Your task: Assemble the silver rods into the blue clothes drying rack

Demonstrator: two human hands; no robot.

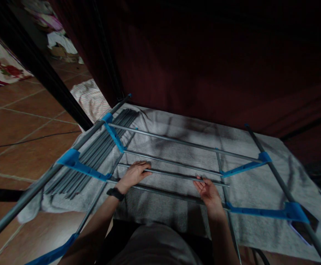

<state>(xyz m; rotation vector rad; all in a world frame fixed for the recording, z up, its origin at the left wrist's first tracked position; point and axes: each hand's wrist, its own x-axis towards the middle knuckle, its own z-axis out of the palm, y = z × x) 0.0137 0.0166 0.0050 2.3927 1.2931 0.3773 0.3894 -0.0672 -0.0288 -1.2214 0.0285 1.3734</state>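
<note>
A thin grey metal tube (174, 174) lies crosswise between my two hands, inside a rack frame of grey tubes and blue plastic brackets. My left hand (136, 173), with a dark band on the wrist, is closed over the tube near its left end. My right hand (207, 191), palm up, has its fingers curled around the tube towards its right end. Two fixed crossbars run behind the held tube, an upper crossbar (182, 141) and a lower crossbar (166, 160). Another crossbar (167, 194) runs in front of it. Blue brackets (88, 171) join the bars to the uprights.
Several loose grey tubes (94, 154) lie bundled on the grey towel-like cover (174, 119) at left. A dark flat object (305, 228) rests under the right bracket. Dark red fabric (204, 66) hangs behind. Tiled floor (17, 136) and a black post (44, 70) are at left.
</note>
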